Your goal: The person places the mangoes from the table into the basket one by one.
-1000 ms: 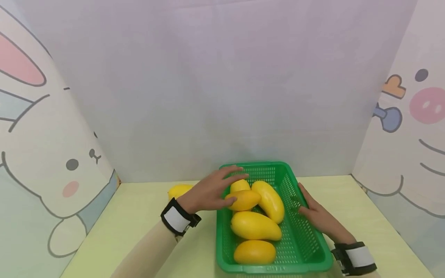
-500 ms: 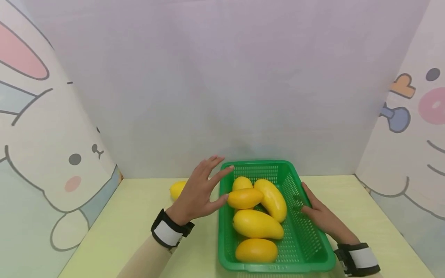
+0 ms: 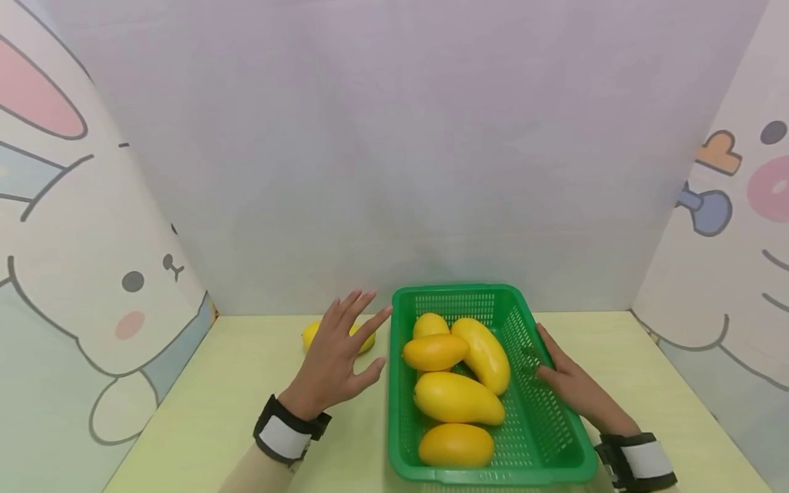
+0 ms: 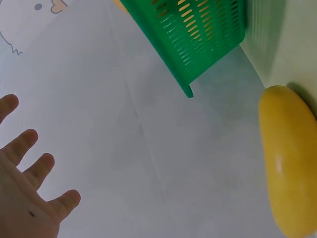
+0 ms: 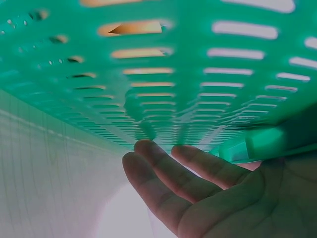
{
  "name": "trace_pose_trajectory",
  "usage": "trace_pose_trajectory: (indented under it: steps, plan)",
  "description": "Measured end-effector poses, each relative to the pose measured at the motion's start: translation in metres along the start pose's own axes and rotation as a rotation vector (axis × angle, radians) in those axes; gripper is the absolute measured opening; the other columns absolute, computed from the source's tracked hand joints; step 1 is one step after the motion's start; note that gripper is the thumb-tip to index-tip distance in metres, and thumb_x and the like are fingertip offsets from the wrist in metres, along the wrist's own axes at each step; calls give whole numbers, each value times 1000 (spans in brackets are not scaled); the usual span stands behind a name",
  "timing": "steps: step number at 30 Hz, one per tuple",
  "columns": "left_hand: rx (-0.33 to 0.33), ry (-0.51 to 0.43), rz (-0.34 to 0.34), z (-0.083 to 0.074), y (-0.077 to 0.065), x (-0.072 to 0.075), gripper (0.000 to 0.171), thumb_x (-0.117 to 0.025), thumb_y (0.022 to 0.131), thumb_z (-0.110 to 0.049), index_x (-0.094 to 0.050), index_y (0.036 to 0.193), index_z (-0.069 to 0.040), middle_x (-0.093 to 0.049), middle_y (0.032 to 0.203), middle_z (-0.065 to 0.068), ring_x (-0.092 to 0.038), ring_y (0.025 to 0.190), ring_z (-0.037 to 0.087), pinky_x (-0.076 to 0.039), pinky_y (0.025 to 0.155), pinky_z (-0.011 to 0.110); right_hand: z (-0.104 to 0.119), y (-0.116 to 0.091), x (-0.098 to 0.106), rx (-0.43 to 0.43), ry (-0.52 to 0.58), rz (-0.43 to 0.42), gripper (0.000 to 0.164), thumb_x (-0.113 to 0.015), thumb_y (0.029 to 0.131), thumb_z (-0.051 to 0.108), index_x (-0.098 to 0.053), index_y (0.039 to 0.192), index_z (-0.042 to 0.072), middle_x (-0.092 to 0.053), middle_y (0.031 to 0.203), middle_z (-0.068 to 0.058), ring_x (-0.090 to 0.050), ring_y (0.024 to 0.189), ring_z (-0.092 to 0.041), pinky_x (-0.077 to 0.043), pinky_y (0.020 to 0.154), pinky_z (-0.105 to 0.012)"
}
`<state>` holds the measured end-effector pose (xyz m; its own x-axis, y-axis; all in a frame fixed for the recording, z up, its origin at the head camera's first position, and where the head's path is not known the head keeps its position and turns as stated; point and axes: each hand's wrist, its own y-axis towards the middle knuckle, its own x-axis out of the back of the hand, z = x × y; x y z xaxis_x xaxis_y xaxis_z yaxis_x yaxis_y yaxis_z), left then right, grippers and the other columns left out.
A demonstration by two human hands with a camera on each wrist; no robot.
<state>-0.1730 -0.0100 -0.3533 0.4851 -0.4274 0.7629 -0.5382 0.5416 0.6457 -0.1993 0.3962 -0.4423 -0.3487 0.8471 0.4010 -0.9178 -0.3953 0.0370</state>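
Observation:
A green plastic basket [image 3: 493, 474] with slotted walls stands on the table. Several yellow mangoes lie inside, among them an orange-yellow mango [image 3: 436, 352] resting on top of others. My left hand [image 3: 329, 363] is left of the basket, fingers spread and holding nothing. Behind it, partly hidden, a loose mango [image 3: 311, 335] lies on the table; the left wrist view shows this yellow mango [image 4: 290, 158] at its right edge. My right hand [image 3: 576, 390] grips the basket's right side, thumb over the rim. Seen from the right wrist, its fingers [image 5: 158, 191] lie along the outer wall.
The pale yellow-green table [image 3: 246, 383] ends at a light back wall [image 3: 394, 150]. Side panels with a cartoon rabbit [image 3: 80, 294] and a cartoon pig [image 3: 733, 274] close in left and right.
My left hand has come off the orange-yellow mango on top of the pile and drawn back left, out of the basket, fingers spread. My right hand keeps its hold on the basket.

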Motion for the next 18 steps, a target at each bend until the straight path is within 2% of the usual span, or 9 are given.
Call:
trace_pose_trajectory:
  steps: [6, 10, 12, 18]
  plan:
    - [40, 29, 32, 5, -15, -3, 62, -38, 90, -51, -34, 145, -23, -29, 149, 9, -21, 136, 33, -20, 102, 63, 0, 1, 1, -40, 23, 3, 79, -43, 94, 7, 8, 148, 34, 10, 153, -19, -45, 104, -40, -53, 60, -41]
    - [62, 47, 48, 9, -24, -4, 64, -43, 88, -50, -32, 146, -24, -27, 150, 8, -21, 136, 33, -19, 102, 62, -1, 1, 2, -36, 29, 10, 80, -43, 94, 6, 9, 147, 34, 10, 153, -19, -45, 104, -39, -53, 61, -41]
    - [73, 60, 64, 11, -27, -5, 66, -45, 87, -49, -31, 146, -25, -26, 150, 7, -20, 136, 33, -19, 103, 62, -1, 1, 2, -38, 32, 8, 79, -43, 94, 6, 9, 147, 35, 10, 153, -18, -45, 105, -40, -53, 62, -41]
    - [114, 106, 103, 20, -39, -9, 71, -49, 84, -50, -28, 147, -27, -27, 150, 7, -20, 136, 33, -18, 103, 62, 0, 1, 1, -10, -4, 9, 79, -42, 94, 6, 9, 148, 32, 8, 153, -20, -31, 119, -44, -49, 72, -37]
